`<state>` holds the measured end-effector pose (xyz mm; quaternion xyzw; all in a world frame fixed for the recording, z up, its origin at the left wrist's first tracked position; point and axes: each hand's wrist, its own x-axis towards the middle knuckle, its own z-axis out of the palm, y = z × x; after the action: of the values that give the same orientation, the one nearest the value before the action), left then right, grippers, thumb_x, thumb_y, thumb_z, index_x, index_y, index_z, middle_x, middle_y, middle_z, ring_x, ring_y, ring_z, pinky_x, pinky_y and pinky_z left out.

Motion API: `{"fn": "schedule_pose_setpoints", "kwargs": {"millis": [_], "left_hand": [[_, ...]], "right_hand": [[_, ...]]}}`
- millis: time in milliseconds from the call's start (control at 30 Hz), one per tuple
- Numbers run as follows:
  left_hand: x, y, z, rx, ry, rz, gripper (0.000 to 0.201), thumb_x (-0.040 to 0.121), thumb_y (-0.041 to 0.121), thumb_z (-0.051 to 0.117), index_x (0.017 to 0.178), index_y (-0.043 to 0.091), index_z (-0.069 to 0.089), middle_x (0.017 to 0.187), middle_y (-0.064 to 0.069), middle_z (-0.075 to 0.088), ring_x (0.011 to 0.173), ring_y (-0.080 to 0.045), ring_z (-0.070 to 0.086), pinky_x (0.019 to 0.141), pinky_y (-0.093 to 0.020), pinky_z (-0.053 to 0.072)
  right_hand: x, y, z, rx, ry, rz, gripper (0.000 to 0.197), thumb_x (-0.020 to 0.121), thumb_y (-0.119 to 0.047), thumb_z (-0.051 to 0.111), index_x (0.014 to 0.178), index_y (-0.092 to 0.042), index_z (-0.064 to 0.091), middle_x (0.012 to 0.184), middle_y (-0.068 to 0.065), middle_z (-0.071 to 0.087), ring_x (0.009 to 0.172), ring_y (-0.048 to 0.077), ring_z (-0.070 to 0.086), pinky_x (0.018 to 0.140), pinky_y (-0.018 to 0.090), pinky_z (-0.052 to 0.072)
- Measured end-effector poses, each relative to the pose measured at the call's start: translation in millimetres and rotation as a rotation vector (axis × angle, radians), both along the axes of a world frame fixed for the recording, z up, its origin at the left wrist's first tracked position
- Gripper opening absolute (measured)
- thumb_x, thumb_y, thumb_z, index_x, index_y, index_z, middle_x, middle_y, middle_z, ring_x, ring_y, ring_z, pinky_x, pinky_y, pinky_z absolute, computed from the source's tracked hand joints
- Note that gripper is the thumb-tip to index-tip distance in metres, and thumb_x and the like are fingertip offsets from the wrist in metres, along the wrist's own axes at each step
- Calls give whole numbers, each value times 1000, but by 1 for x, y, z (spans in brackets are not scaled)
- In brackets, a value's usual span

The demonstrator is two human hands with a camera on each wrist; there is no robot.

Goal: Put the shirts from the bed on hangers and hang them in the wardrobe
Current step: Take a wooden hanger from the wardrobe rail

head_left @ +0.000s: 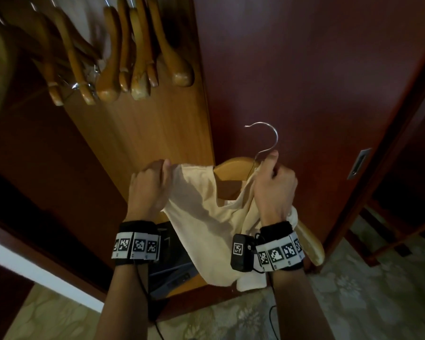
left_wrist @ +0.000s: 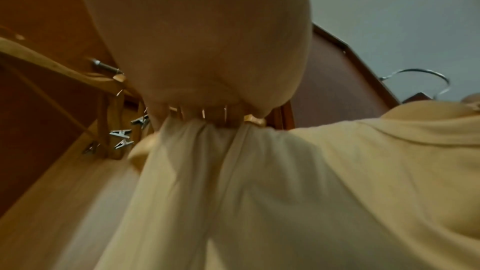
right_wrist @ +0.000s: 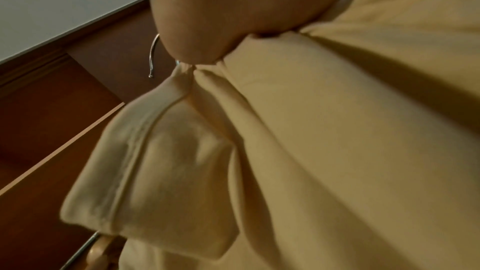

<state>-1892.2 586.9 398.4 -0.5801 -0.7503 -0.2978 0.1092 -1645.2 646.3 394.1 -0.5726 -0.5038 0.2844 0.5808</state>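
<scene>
**Cream shirt stretched over a wooden hanger**

By the wardrobe door (head_left: 304, 69), the shirt (head_left: 201, 217) spans both fists — left hand (head_left: 149, 186) bunching one shoulder, right hand (head_left: 274, 190) pinching collar cloth beside the hanger (head_left: 233, 165) hook (head_left: 268, 138), knuckles up.

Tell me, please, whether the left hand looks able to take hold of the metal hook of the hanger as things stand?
Probably not right away. The left hand grips a bunch of the cream shirt, so it must let go first. The metal hook itself stands bare above the right hand, with nothing across the way.
</scene>
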Motion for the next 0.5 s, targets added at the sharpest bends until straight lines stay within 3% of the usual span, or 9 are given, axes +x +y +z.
{"fn": "schedule_pose_setpoints", "kwargs": {"millis": [100, 167, 233, 300, 333, 433, 500], "left_hand": [[-7, -2, -2, 42, -89, 27, 51, 110, 47, 25, 84, 17, 58, 75, -1, 58, 72, -32, 62, 69, -44, 51], [-13, -8, 0, 95, -267, 90, 58, 111, 52, 25, 91, 16, 66, 81, -3, 65, 77, -27, 65, 70, -41, 53], [-14, -14, 2, 126, -489, 159, 62, 111, 53, 23, 81, 15, 63, 78, -3, 63, 74, -21, 63, 68, -34, 49], [-16, -19, -1, 131, -650, 268, 62, 110, 56, 20, 74, 19, 55, 77, -1, 58, 73, -16, 58, 75, -34, 46], [-19, -21, -3, 119, -677, 334, 63, 110, 57, 18, 75, 19, 55, 81, -3, 59, 75, -20, 58, 83, -37, 47], [-42, -23, -13, -46, -498, 488, 59, 110, 47, 29, 97, 4, 67, 105, -17, 68, 99, -38, 63, 97, -51, 48], [-49, -23, -14, -98, -380, 510, 39, 107, 31, 40, 110, 4, 68, 119, -22, 64, 112, -43, 58, 104, -55, 42]], "right_hand": [[2, 2, -2, -14, 80, -17, 64, 107, -54, 39, 59, -17, 60, 59, 0, 65, 61, 26, 65, 62, 39, 48], [3, 3, -4, -3, 133, -29, 63, 107, -52, 41, 59, -16, 62, 58, -1, 65, 61, 25, 65, 63, 42, 50], [2, 3, -3, 34, 158, -42, 62, 107, -49, 42, 58, -17, 61, 56, -3, 64, 59, 20, 63, 62, 41, 49], [2, 3, -2, 57, 197, -41, 62, 109, -43, 42, 54, -19, 55, 49, -9, 59, 50, 9, 55, 57, 34, 42], [3, 4, -2, 63, 219, -37, 62, 110, -41, 42, 53, -19, 53, 47, -11, 56, 46, 7, 51, 54, 29, 39], [4, 5, -3, 66, 207, -41, 61, 111, -38, 43, 54, -20, 56, 48, -10, 57, 47, 5, 52, 50, 19, 35], [3, 3, -3, 47, 163, -35, 58, 110, -41, 43, 57, -22, 57, 56, -8, 62, 54, 4, 58, 53, 23, 34]]}}
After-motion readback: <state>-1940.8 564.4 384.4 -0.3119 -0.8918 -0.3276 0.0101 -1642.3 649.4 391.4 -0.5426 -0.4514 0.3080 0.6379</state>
